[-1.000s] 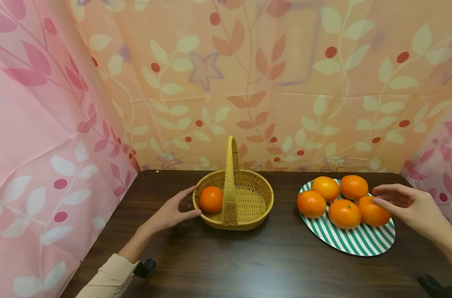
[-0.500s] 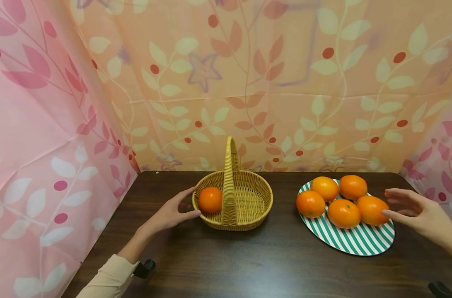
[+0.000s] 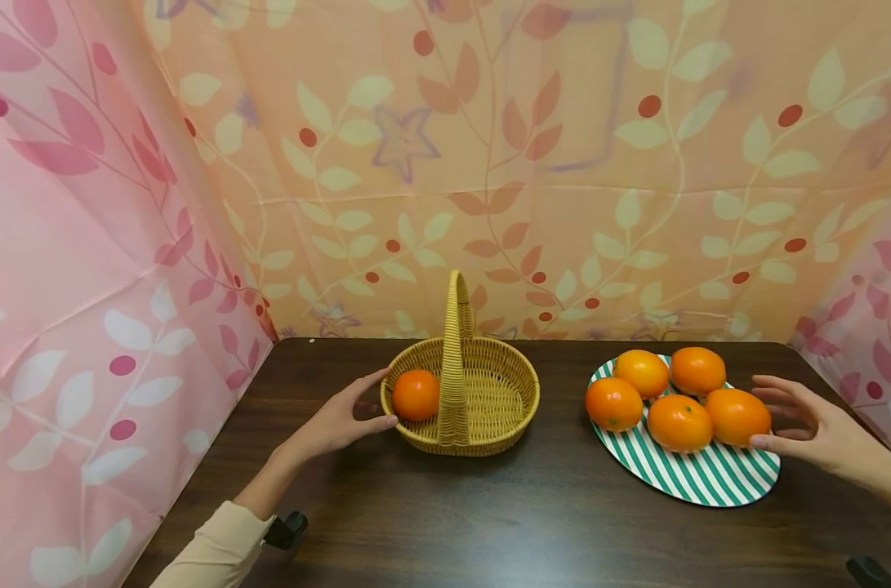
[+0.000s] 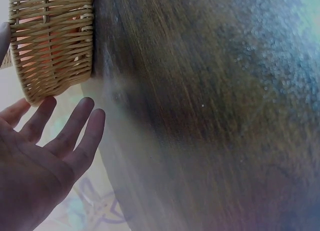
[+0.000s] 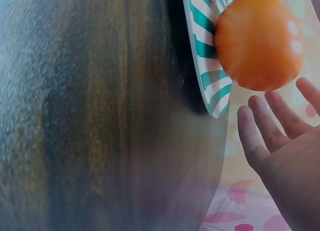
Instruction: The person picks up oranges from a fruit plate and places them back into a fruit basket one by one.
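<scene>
A yellow wicker basket [image 3: 489, 445] with a tall handle stands mid-table, one orange [image 3: 416, 395] lying in its left end. At that end is my left hand [image 3: 338, 420], thumb and fingertips at the rim, the fingers extended loosely. In the left wrist view, the fingertips lie against or just beside the basket [image 4: 55, 46]. Several oranges rest on a green-and-white striped oval plate [image 3: 717, 482] to the right. My right hand [image 3: 820, 429] is spread beside the rightmost orange [image 3: 737, 416], thumb near its lower right side. Whether it touches the orange [image 5: 260, 43] is unclear.
A dark wood table [image 3: 489, 523] carries both basket and plate. Patterned cloth [image 3: 563, 163] hangs behind its far edge, with pink cloth [image 3: 85, 286] on the left. Black wrist straps or mounts [image 3: 286, 531] sit at the wrists.
Over the last second my right hand has shifted right, from overlapping the rightmost orange to beside it. My left hand, the basket and the oranges stay put.
</scene>
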{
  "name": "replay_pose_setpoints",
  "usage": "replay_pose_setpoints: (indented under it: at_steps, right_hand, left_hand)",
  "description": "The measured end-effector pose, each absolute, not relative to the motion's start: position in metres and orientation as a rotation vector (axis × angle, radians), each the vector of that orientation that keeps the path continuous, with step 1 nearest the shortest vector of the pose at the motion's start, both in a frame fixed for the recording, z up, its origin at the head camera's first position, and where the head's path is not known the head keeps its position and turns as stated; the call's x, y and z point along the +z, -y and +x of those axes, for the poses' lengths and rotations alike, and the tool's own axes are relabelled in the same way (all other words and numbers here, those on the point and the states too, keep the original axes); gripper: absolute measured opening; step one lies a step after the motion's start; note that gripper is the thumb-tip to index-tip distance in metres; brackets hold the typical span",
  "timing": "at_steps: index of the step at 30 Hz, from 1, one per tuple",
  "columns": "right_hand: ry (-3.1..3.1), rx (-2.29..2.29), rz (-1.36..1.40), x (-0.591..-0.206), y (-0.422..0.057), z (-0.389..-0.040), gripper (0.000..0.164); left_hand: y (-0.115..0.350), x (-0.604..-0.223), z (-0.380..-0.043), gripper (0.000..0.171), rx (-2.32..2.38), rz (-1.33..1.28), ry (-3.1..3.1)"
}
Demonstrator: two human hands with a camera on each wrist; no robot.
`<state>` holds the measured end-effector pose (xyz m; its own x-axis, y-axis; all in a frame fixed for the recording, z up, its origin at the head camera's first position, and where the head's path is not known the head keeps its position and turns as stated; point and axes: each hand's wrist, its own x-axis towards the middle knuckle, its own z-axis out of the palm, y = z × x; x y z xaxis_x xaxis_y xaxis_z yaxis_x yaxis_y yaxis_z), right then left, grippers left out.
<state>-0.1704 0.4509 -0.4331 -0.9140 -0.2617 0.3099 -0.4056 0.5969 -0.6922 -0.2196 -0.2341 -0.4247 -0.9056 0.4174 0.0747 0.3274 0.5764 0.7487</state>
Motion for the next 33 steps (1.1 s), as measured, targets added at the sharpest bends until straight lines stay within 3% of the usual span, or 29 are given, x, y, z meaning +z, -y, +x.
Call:
replay_pose_setpoints:
  at_steps: [12,33]
  right_hand:
    - [2.679,1.225,0.477,-0.4351,-0.4478,-0.1696,0.061]
    - [2.665,1.091,0.348,-0.4266,-0.452,-0.1695,0.065]
  left_hand:
    - [0.2327,-0.4223,-0.2183,0.081,1.265,0.657,-2.674]
    - [0.2327,-0.4237,-0.2184,0.081,1.249,0.643,-2.685]
